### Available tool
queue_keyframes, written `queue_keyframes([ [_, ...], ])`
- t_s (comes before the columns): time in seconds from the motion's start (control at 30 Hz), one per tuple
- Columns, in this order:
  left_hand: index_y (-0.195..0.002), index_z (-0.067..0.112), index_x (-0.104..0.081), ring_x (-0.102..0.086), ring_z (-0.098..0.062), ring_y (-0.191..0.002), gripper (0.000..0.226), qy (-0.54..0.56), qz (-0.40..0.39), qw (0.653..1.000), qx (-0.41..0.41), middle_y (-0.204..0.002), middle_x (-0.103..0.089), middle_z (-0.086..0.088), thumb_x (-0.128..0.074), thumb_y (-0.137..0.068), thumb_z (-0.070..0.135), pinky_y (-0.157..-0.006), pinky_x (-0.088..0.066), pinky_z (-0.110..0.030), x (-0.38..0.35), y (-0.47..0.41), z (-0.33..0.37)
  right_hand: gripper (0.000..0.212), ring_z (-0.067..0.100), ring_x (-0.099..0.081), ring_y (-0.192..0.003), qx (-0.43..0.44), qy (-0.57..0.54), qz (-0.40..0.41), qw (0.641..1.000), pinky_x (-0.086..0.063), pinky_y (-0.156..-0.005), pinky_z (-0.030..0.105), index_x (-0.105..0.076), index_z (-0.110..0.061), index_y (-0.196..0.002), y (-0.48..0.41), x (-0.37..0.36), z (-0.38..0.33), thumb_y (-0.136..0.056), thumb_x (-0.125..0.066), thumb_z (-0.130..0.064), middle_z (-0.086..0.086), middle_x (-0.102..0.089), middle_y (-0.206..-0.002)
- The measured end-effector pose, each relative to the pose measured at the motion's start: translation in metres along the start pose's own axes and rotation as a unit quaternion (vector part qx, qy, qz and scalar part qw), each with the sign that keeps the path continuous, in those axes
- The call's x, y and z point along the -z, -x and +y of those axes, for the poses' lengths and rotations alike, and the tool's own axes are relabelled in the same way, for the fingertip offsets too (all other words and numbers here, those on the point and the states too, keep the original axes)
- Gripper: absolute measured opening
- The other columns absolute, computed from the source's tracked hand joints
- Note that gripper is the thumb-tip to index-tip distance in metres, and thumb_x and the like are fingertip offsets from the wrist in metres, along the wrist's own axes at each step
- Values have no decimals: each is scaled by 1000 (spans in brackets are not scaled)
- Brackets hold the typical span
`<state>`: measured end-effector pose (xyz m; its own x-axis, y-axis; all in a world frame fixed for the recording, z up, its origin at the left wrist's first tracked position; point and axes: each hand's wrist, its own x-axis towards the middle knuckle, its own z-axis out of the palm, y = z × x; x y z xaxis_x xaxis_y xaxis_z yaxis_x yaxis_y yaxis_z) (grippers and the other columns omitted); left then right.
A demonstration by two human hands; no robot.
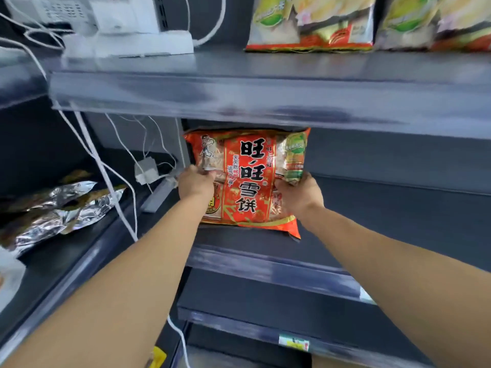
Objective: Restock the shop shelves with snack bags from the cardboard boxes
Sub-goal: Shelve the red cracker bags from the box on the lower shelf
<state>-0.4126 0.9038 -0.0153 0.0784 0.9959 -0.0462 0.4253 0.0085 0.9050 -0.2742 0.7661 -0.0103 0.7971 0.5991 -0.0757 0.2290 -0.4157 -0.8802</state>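
A large red snack bag (248, 179) with black Chinese characters stands upright at the left end of the middle grey shelf (265, 261), just under the shelf above. My left hand (195, 183) grips its left edge and my right hand (299, 193) grips its right edge, both arms stretched forward. The bag's bottom corner sticks out over the shelf near the front lip. No cardboard box shows in this view.
On the upper shelf (265, 102) stand two more snack bags (310, 22) at the right and a white device (127, 27) with cables at the left. Foil bags (53, 208) lie on the left unit. White cables (106, 176) hang beside the bag. Lower shelves (265, 322) sit below.
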Motion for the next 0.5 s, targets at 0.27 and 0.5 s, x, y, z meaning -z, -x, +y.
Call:
queue_keyframes([
  [0.27, -86, 18, -54, -70, -30, -88, 11, 50, -52, 997, -39, -102, -67, -10, -65, -89, 21, -84, -57, -44, -27, -59, 1, 36, 25, -65, -97, 19, -28, 67, 997, -54, -82, 37, -56, -17, -118, -54, -28, 0, -87, -62, -34, 3, -69, -107],
  [0.5, -103, 15, -48, -59, -12, -64, 15, 98, -107, 988, -46, -99, -60, -5, -57, -93, 8, -73, -57, -32, -32, -81, 16, 26, 23, -61, -88, 5, -66, 60, 996, -49, -73, 31, -52, -17, -115, -77, -40, -11, -90, -57, -16, 2, -63, -101],
])
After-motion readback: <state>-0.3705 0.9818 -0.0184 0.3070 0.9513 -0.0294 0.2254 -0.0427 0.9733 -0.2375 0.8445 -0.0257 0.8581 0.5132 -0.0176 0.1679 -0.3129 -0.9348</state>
